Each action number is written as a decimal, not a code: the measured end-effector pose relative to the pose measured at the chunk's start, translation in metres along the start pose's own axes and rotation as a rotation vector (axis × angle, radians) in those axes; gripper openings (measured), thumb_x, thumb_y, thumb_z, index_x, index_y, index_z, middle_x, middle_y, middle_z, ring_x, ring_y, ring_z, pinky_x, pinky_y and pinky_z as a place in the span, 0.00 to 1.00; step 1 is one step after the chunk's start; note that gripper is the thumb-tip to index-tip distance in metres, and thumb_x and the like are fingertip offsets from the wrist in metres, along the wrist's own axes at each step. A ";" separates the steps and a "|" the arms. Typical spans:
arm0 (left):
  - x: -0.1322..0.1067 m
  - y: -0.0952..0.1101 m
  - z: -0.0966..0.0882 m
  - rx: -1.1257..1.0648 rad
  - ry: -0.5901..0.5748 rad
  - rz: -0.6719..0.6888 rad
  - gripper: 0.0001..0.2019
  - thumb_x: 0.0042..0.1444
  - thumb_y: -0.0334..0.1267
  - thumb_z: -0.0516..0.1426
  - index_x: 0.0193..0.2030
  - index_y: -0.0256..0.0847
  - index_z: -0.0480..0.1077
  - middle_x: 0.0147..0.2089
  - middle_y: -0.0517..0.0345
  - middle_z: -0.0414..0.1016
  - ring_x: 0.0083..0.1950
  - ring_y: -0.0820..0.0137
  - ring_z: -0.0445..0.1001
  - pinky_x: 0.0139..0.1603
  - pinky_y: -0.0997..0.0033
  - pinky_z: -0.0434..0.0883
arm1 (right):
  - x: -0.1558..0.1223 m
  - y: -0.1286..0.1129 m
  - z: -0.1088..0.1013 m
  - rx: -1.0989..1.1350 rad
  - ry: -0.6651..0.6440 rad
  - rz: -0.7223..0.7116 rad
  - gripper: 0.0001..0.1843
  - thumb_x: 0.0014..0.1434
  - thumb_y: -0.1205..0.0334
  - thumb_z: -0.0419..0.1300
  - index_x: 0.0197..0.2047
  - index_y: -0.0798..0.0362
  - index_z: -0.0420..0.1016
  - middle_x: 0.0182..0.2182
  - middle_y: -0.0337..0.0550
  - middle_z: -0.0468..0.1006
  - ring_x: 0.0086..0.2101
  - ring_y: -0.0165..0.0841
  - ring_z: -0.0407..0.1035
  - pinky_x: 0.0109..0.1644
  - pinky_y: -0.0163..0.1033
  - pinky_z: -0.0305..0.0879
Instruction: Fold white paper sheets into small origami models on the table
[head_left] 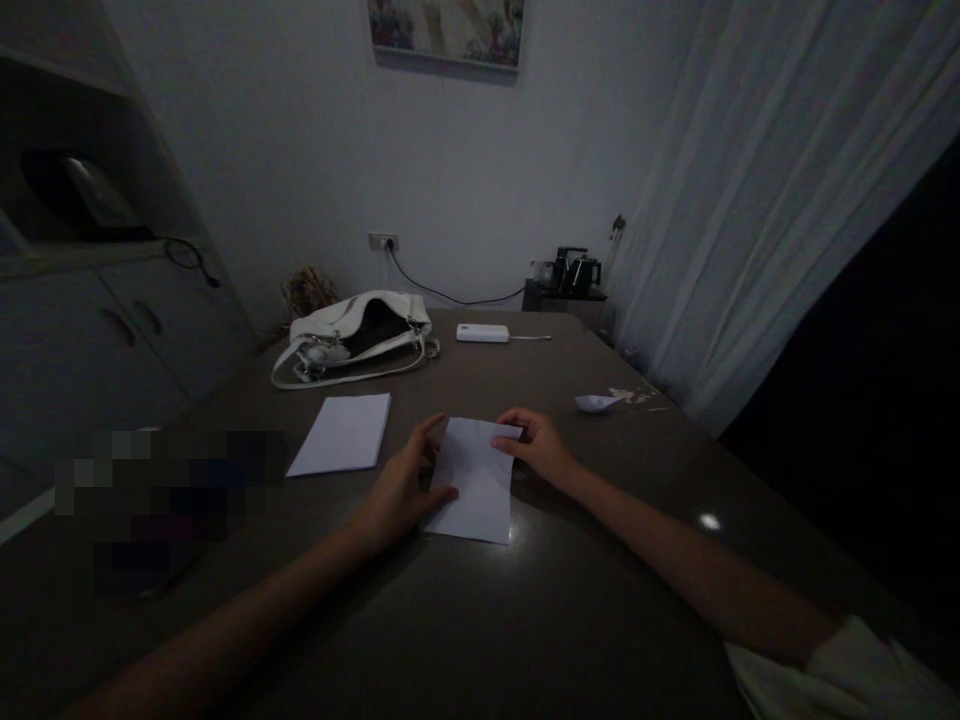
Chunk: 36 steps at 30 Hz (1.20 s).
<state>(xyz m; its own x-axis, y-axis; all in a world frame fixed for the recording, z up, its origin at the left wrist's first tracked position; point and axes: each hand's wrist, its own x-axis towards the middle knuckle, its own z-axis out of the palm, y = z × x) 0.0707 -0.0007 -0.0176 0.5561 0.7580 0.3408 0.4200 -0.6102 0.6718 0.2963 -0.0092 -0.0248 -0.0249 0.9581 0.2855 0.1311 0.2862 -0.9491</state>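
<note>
A white sheet of paper [474, 485] is in front of me, its near edge low over the brown table [480, 620]. My left hand [405, 485] is at its left edge, thumb over the paper and index finger reaching up by the top left corner. With my right hand [541, 447] I pinch the top right corner, thumb on the near face and fingers behind. To the left lies a stack of white paper [341, 435]. A small folded paper piece [595, 403] sits to the right, beyond my right hand.
At the back left of the table lies a white handbag [360, 335], its strap toward me. A white power bank [482, 333] with a short cable is at the far edge. Behind stands a black kettle set [577, 272]. A sheer curtain [720, 200] hangs on the right.
</note>
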 end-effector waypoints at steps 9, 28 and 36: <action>0.001 -0.001 -0.001 -0.049 -0.055 -0.048 0.11 0.49 0.36 0.58 0.38 0.41 0.61 0.32 0.61 0.68 0.30 0.70 0.69 0.28 0.72 0.68 | -0.011 -0.023 -0.008 -0.101 -0.269 0.033 0.19 0.42 0.62 0.67 0.39 0.55 0.73 0.32 0.40 0.76 0.32 0.32 0.71 0.36 0.37 0.66; -0.002 0.006 -0.004 -0.122 -0.176 0.027 0.21 0.52 0.35 0.57 0.53 0.46 0.58 0.39 0.58 0.71 0.35 0.69 0.73 0.34 0.70 0.72 | -0.052 -0.022 -0.013 -0.528 0.105 -0.285 0.02 0.52 0.67 0.59 0.31 0.51 0.73 0.29 0.41 0.75 0.30 0.32 0.70 0.32 0.35 0.67; -0.001 0.008 -0.008 0.035 -0.192 0.216 0.13 0.48 0.24 0.51 0.37 0.43 0.68 0.44 0.54 0.70 0.44 0.64 0.71 0.42 0.67 0.70 | -0.059 -0.028 -0.017 -0.634 -0.258 -0.400 0.17 0.47 0.79 0.51 0.33 0.51 0.72 0.38 0.41 0.74 0.38 0.31 0.69 0.41 0.36 0.66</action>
<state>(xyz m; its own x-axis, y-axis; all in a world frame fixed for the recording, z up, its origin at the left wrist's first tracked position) 0.0681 -0.0047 -0.0071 0.7593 0.5544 0.3408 0.2998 -0.7628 0.5730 0.3109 -0.0742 -0.0130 -0.4085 0.7792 0.4753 0.6014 0.6215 -0.5021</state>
